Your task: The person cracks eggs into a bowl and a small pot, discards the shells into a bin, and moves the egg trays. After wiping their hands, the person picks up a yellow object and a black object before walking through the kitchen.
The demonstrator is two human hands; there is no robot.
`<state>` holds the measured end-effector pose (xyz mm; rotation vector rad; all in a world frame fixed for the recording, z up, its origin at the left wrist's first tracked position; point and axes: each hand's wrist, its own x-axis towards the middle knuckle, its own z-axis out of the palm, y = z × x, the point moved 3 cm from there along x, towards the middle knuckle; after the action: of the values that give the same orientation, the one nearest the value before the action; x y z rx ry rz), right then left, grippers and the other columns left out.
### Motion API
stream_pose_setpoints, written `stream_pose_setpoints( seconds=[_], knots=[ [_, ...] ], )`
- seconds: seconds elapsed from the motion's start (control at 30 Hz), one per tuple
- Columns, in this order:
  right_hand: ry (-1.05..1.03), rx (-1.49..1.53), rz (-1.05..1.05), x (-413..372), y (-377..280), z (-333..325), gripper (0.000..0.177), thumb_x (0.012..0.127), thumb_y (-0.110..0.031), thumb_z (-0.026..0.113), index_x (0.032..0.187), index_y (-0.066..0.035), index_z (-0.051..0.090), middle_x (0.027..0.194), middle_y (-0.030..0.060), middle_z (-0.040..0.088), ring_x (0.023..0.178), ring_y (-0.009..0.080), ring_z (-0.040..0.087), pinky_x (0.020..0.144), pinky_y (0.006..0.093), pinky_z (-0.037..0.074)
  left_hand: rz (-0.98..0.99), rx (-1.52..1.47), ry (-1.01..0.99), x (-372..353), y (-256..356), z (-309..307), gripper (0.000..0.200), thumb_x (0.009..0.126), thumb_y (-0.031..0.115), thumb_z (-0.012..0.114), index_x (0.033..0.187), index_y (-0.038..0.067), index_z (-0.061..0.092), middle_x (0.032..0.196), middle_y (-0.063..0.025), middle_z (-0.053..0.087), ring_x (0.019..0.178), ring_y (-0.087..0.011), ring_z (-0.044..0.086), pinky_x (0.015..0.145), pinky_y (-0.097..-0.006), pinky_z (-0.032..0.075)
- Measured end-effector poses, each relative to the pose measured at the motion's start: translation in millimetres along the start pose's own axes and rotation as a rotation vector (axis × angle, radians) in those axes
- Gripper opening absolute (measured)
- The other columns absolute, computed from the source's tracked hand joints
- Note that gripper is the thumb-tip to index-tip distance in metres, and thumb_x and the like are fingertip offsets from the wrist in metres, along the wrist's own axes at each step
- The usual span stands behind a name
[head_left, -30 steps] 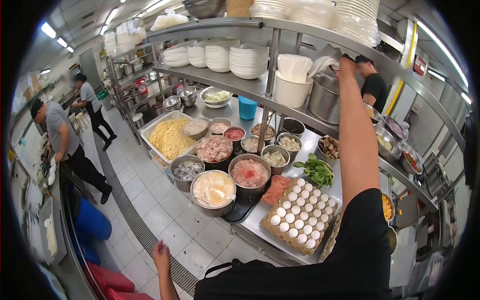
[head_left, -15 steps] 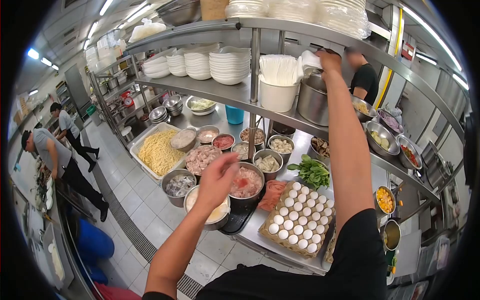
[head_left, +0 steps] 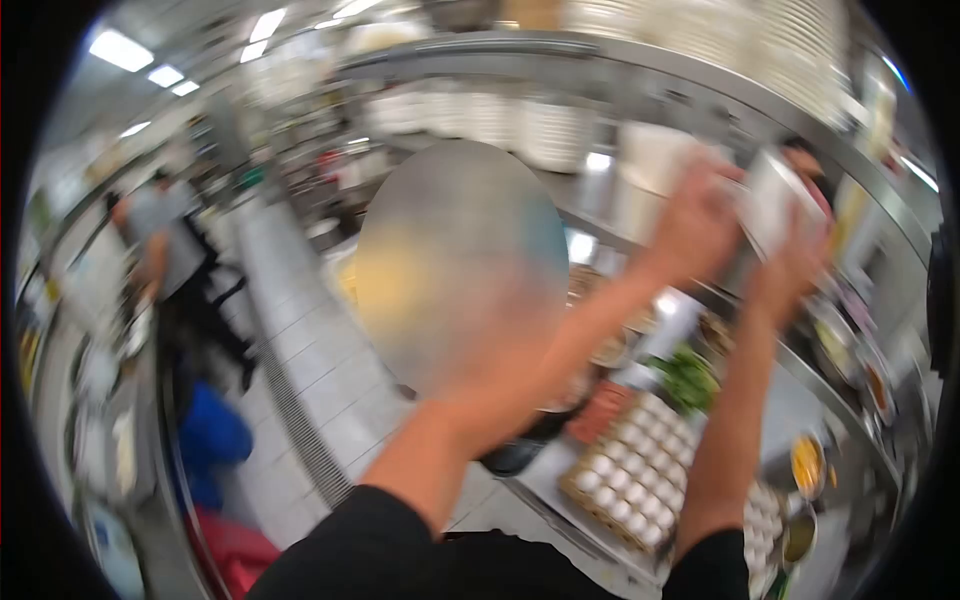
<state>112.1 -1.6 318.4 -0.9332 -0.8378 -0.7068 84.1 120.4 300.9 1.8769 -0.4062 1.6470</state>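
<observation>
Level with the middle shelf (head_left: 583,222), my right hand (head_left: 793,258) is closed round a white flat-sided object (head_left: 770,200). Its exact kind is lost in the blur. My left hand (head_left: 697,222) is raised just left of it, fingertips at its near edge, and motion smears those fingers. Behind my left hand stands a white bucket (head_left: 645,165) on the shelf. Below my arms, white eggs sit in a cardboard egg tray (head_left: 577,492), with leafy greens (head_left: 685,380) behind it.
A stack of white bowls (head_left: 555,135) stands on the shelf to the left. A large blurred patch hides part of the counter. Bowls of food line the right side. Two people (head_left: 185,250) stand across the aisle, near a blue barrel (head_left: 215,430).
My right hand has brought the white object away from beside the bucket, and my left hand has risen from above the food pots to meet it. The view has shifted and blurred.
</observation>
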Motion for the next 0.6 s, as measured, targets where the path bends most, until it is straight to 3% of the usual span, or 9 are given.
stream_pose_setpoints(
  seconds=[0.03,0.07,0.1,0.2,0.3,0.37,0.47,0.57,0.6],
  knots=[
    [-0.043,0.266,0.13,-29,-3,-1,0.043,0.1,-0.016,0.043,0.14,-0.001,0.044,0.132,0.0126,0.054,0.119,0.024,0.054,0.104,0.0393,0.042,0.043,-0.084,0.041,-20,0,9,0.037,0.09,0.027,0.061,0.114,-0.001,0.056,0.124,-0.0231,0.054,0.12,-0.0382,0.051,0.103,-0.0427,0.039],
    [-0.103,0.213,0.186,-68,12,0,0.043,0.101,-0.016,0.04,0.141,0.0,0.041,0.134,0.0123,0.052,0.123,0.0228,0.05,0.107,0.0387,0.039,-0.338,-0.523,-0.201,-20,62,-41,0.039,0.093,0.031,0.06,0.116,0.0,0.057,0.123,-0.0227,0.055,0.119,-0.0376,0.052,0.102,-0.043,0.04],
    [-0.166,0.157,0.239,-106,27,1,0.044,0.102,-0.016,0.038,0.142,0.001,0.038,0.137,0.012,0.05,0.128,0.0217,0.047,0.11,0.0381,0.035,-0.208,-0.445,-0.052,-57,47,-42,0.039,0.095,0.032,0.058,0.118,0.001,0.055,0.117,-0.0185,0.058,0.116,-0.0348,0.053,0.102,-0.04,0.039],
    [-0.271,0.312,0.637,-175,57,54,0.039,0.103,-0.022,0.043,0.133,0.002,0.048,0.13,0.0127,0.053,0.12,0.0234,0.052,0.102,0.0332,0.041,-0.563,-0.285,0.023,-105,25,-129,0.038,0.098,0.033,0.05,0.112,-0.002,0.058,0.102,-0.0217,0.064,0.101,-0.0348,0.063,0.089,-0.0411,0.047],
    [-0.659,-0.454,0.331,-239,22,143,0.04,0.103,-0.018,0.039,0.136,0.003,0.048,0.129,0.0118,0.056,0.121,0.0222,0.052,0.104,0.0337,0.039,-0.688,-0.218,0.355,-152,-27,-198,0.039,0.101,0.034,0.046,0.099,-0.002,0.061,0.089,-0.0174,0.067,0.087,-0.027,0.065,0.08,-0.0376,0.049],
    [-0.557,0.456,0.84,-280,-18,208,0.033,0.101,-0.015,0.043,0.123,0.004,0.059,0.129,0.0153,0.059,0.119,0.0242,0.055,0.103,0.034,0.041,-0.835,-0.19,0.389,-145,-6,-283,0.035,0.1,0.026,0.044,0.092,-0.002,0.063,0.081,-0.0134,0.064,0.082,-0.0253,0.061,0.083,-0.036,0.048],
    [-0.874,0.3,0.377,-329,-58,279,0.031,0.098,-0.015,0.049,0.117,0.005,0.061,0.127,0.0188,0.061,0.12,0.0286,0.056,0.106,0.0386,0.038,-0.827,-0.002,0.549,-158,4,-399,0.042,0.102,0.031,0.04,0.09,-0.002,0.063,0.08,-0.012,0.065,0.082,-0.0241,0.062,0.083,-0.0372,0.048],
    [-1.01,0.429,0.123,-370,-92,340,0.031,0.096,-0.015,0.05,0.119,0.004,0.061,0.138,0.0217,0.053,0.127,0.0299,0.051,0.109,0.039,0.035,-0.97,-0.018,0.529,-177,23,-505,0.049,0.102,0.04,0.039,0.111,-0.003,0.061,0.096,-0.0149,0.068,0.092,-0.0254,0.063,0.09,-0.0372,0.047],
    [-0.846,0.469,0.292,-383,-96,360,0.031,0.097,-0.019,0.052,0.116,0.003,0.062,0.134,0.0188,0.054,0.116,0.0289,0.056,0.105,0.0391,0.038,-0.652,0.192,0.426,-180,34,-532,0.053,0.101,0.043,0.041,0.124,-0.003,0.054,0.106,-0.0156,0.066,0.098,-0.0238,0.061,0.094,-0.0359,0.045]
  ],
)
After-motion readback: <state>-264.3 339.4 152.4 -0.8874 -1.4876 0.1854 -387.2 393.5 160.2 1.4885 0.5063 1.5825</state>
